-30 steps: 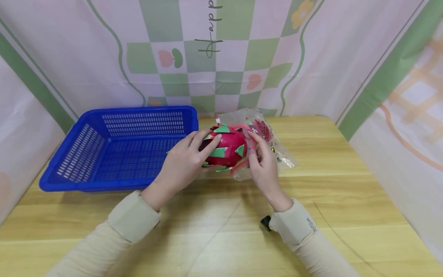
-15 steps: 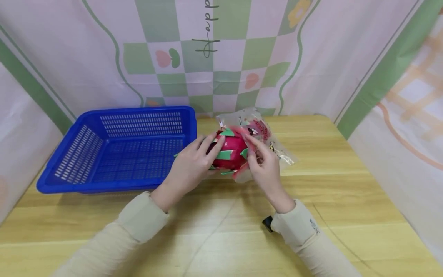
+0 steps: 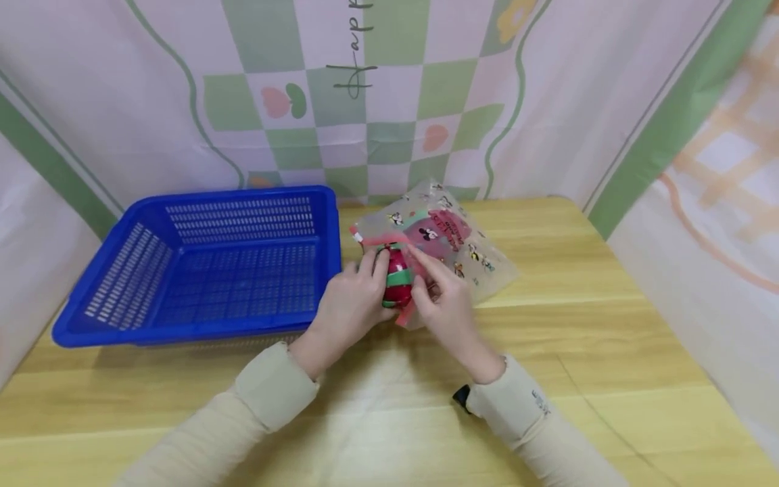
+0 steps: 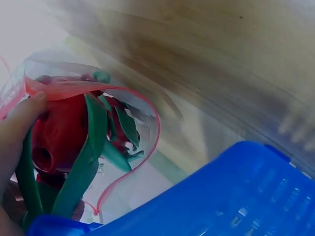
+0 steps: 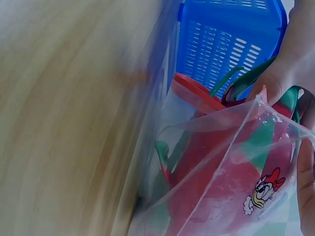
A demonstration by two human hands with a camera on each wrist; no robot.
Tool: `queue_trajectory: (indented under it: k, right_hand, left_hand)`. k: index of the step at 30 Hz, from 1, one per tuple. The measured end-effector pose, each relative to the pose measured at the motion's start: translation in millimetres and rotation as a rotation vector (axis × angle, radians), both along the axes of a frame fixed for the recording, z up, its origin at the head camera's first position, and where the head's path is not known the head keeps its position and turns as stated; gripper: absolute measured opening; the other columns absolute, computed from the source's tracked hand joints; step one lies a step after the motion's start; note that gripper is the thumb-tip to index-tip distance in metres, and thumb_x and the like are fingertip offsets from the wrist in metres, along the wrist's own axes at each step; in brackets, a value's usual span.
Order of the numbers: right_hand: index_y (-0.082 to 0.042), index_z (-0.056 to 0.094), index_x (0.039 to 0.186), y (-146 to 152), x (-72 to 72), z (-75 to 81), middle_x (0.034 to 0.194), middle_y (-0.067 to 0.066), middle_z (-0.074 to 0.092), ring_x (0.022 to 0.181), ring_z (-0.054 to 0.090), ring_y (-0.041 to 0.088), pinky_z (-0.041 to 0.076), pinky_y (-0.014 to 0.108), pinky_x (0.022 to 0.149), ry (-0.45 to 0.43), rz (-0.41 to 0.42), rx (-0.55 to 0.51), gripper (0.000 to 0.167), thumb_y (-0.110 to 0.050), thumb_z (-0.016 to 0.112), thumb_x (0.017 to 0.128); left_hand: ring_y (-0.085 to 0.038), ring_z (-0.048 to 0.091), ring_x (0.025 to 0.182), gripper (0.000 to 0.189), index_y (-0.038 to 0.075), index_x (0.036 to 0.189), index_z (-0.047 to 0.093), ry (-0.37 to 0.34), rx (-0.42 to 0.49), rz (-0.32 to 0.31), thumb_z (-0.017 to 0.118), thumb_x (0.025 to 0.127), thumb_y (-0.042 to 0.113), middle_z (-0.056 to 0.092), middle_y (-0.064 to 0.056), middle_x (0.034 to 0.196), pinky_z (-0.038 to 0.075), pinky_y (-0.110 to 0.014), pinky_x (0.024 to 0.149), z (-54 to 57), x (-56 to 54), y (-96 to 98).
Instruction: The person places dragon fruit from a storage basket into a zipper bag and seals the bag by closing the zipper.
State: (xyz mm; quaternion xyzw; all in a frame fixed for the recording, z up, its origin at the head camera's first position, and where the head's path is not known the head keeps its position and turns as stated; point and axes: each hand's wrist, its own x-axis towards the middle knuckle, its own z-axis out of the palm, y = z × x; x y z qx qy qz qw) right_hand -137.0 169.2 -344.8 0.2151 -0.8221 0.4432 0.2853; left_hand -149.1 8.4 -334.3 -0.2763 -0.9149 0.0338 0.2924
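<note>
Head view: a left hand [image 3: 351, 301] and a right hand [image 3: 449, 308] meet near the centre of the frame, above a pale wood table [image 3: 596, 304].
Dragon fruit [image 3: 398, 277]: red with green strips, between the hands at the centre of the frame, at the red-edged mouth of a clear bag [image 3: 435, 230]; in the left wrist view it fills the left side of the frame, partly inside that mouth.
Left grip: fingers curled over the left side of the dragon fruit, holding it.
Right grip: thumb and forefinger pinching the edge of the bag just right of the fruit.
Clear bag: spread right of centre, printed with small cartoon figures and dark pink lettering; a white slider [image 3: 358, 237] sits at the upper left end of its red strip. A duck print [image 5: 263, 191] shows at lower right in the right wrist view, with red and green behind the film.
Blue basket [image 3: 237, 277]: left side of the frame, slotted walls, its right edge near the left hand.
Sleeves [image 3: 276, 389]: pale, with wide cuffs, entering from the bottom of the frame.
Backdrop [image 3: 395, 95]: cloth with green and white checks across the top.
</note>
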Motion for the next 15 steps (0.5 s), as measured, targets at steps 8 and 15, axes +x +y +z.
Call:
queue_trajectory:
  k: [8, 15]
  right_hand:
    - [0.003, 0.058, 0.127, 3.5, -1.8, -2.5, 0.070, 0.013, 0.057, 0.047, 0.037, -0.002, 0.033, 0.013, 0.041, -0.016, 0.002, -0.088, 0.046, 0.012, 0.053, 0.082]
    - [0.003, 0.058, 0.127, 4.1, -0.3, -3.8, 0.058, 0.008, 0.047, 0.044, 0.036, -0.004, 0.032, 0.012, 0.039, -0.024, -0.001, -0.122, 0.046, 0.012, 0.052, 0.082]
  left_hand:
    - [-0.025, 0.066, 0.100, 0.091, 0.001, 0.136, 0.047, -0.156, -0.124, -0.017, 0.076, 0.069, 0.056, 0.059, -0.017, 0.129, 0.058, -0.031, 0.080, 5.1, 5.0, 2.8]
    - [-0.033, 0.063, 0.108, 0.084, 0.008, 0.138, 0.045, -0.274, -0.049, -0.057, 0.080, 0.071, 0.046, 0.057, -0.022, 0.128, 0.056, -0.038, 0.087, 10.2, 5.5, -1.8]
